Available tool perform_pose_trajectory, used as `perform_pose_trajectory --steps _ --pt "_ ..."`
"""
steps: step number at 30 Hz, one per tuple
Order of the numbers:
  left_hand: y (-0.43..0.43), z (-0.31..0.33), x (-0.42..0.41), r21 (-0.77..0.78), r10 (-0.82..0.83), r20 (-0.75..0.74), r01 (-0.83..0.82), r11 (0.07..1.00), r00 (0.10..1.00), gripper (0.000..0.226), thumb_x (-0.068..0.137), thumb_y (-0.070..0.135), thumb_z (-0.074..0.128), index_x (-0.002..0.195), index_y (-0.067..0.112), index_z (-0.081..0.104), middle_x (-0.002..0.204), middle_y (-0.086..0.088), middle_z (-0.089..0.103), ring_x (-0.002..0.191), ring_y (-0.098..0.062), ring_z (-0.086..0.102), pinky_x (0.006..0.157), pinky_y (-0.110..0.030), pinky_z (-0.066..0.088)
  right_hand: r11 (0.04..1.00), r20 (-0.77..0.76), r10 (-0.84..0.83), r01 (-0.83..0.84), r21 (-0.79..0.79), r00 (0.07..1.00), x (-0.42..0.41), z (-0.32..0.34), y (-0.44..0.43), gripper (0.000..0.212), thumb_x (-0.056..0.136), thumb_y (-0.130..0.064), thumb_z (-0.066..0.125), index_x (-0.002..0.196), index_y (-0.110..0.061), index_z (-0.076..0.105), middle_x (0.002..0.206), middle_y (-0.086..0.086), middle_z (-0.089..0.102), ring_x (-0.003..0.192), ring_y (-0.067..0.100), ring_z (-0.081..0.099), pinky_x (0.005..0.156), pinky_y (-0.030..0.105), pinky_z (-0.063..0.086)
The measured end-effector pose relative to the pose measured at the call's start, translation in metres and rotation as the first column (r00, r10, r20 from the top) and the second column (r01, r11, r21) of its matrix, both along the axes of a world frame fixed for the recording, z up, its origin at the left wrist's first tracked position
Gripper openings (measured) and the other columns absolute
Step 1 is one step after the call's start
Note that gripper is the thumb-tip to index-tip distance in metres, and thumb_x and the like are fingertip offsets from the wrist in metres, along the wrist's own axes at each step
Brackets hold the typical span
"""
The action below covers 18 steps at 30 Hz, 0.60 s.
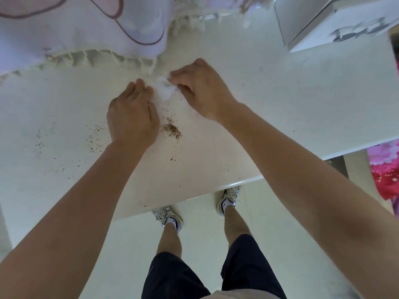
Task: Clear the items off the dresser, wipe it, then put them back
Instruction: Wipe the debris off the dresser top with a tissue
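White dresser (pixel 280 104), crumbs (pixel 171 128) mid-frame, fringed cloth (pixel 86 29) upper left. Left hand (pixel 131 113) and right hand (pixel 203 91) pinch a tissue (pixel 164 90), too wadded for any axis.

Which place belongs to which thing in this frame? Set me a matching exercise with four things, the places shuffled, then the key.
Things
1. tissue wad
2. brown crumb pile
3. white box
4. fringed cloth

Places
A. at the back right of the dresser
B. along the back left of the dresser
C. pinched between the left hand and the right hand
D. loose on the dresser, beside the left hand, nearer the front edge than the hands' fingertips

Pairs: 1-C; 2-D; 3-A; 4-B
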<state>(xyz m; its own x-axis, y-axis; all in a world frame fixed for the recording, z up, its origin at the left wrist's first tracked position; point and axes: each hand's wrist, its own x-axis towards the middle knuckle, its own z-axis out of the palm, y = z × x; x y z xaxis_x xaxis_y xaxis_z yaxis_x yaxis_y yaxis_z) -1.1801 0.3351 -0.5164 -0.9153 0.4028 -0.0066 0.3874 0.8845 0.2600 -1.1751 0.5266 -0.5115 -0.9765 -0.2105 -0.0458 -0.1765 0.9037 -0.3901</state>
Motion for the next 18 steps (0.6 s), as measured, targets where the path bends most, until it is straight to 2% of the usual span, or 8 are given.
perform_pose_trajectory --steps 3,5,7,8,10,14,16,18 --pt "-0.003 0.000 -0.001 -0.022 -0.030 0.012 0.031 0.999 0.999 0.045 0.092 0.018 0.032 0.123 0.002 0.060 0.138 -0.015 0.054 0.127 -0.032 0.052 0.090 -0.050 0.049 0.966 -0.149 -0.224 0.239 0.096 0.963 -0.006 0.004 0.056 0.029 0.097 -0.022 0.043 0.107 -0.026 0.070 0.102 0.002 0.071 0.098 0.030 0.060 0.085 0.035 0.040" --pt "-0.003 0.001 -0.001 -0.054 -0.032 0.019 0.033 0.998 0.999 0.049 0.092 0.020 0.027 0.125 0.001 0.058 0.141 -0.016 0.052 0.129 -0.032 0.050 0.092 -0.048 0.047 0.794 -0.206 -0.559 0.590 0.145 0.803 -0.019 0.000 0.097 0.028 0.092 -0.015 0.041 0.096 -0.019 0.068 0.101 0.011 0.064 0.099 0.032 0.057 0.077 0.032 0.036" --pt "-0.001 0.002 -0.001 -0.093 -0.030 0.035 0.033 0.995 0.999 0.057 0.090 0.024 0.020 0.128 0.002 0.056 0.143 -0.016 0.049 0.128 -0.032 0.050 0.093 -0.047 0.045 0.618 -0.145 -0.761 0.775 0.135 0.632 -0.028 -0.010 0.112 0.029 0.094 -0.009 0.039 0.107 -0.010 0.065 0.124 0.014 0.052 0.115 0.031 0.048 0.089 0.029 0.036" --pt "0.000 0.003 -0.001 -0.107 -0.028 0.041 0.032 0.994 0.999 0.058 0.090 0.024 0.018 0.129 0.002 0.055 0.144 -0.016 0.048 0.126 -0.033 0.051 0.093 -0.047 0.044 0.610 -0.109 -0.774 0.781 0.135 0.624 -0.033 -0.014 0.104 0.031 0.096 -0.008 0.038 0.115 -0.008 0.063 0.131 0.016 0.048 0.120 0.032 0.045 0.095 0.031 0.035" --pt "0.000 0.003 -0.001 -0.116 -0.021 0.048 0.027 0.993 0.999 0.057 0.090 0.024 0.019 0.130 0.003 0.054 0.144 -0.016 0.048 0.125 -0.033 0.051 0.094 -0.047 0.043 0.706 -0.074 -0.693 0.695 0.135 0.718 -0.040 -0.017 0.069 0.035 0.097 -0.007 0.037 0.126 -0.006 0.056 0.135 0.019 0.045 0.123 0.033 0.042 0.099 0.035 0.034" --pt "-0.004 0.004 -0.003 -0.067 -0.019 0.052 0.023 0.997 0.998 0.045 0.092 0.016 0.034 0.131 0.004 0.055 0.145 -0.014 0.047 0.131 -0.030 0.048 0.096 -0.047 0.043 0.859 -0.060 -0.477 0.479 0.181 0.877 -0.033 -0.005 -0.014 0.054 0.082 0.001 0.036 0.135 -0.008 0.045 0.131 0.015 0.043 0.113 0.036 0.043 0.089 0.038 0.044" --pt "-0.009 0.006 -0.003 -0.031 -0.060 0.056 0.062 0.998 0.997 0.040 0.091 0.010 0.041 0.127 0.003 0.058 0.142 -0.015 0.050 0.126 -0.032 0.051 0.096 -0.048 0.044 0.910 -0.026 -0.373 0.371 0.183 0.927 -0.013 -0.001 -0.035 0.054 0.083 -0.002 0.040 0.135 -0.010 0.045 0.128 0.014 0.044 0.108 0.034 0.044 0.087 0.038 0.045" --pt "-0.019 0.009 0.001 0.026 -0.084 0.070 0.082 0.996 0.994 0.038 0.090 0.009 0.042 0.122 0.004 0.063 0.139 -0.014 0.054 0.125 -0.032 0.053 0.107 -0.046 0.037 0.971 0.055 -0.207 0.198 0.130 0.977 0.010 0.000 -0.038 0.049 0.088 -0.005 0.044 0.136 -0.014 0.049 0.123 0.013 0.047 0.104 0.033 0.046 0.087 0.040 0.046"
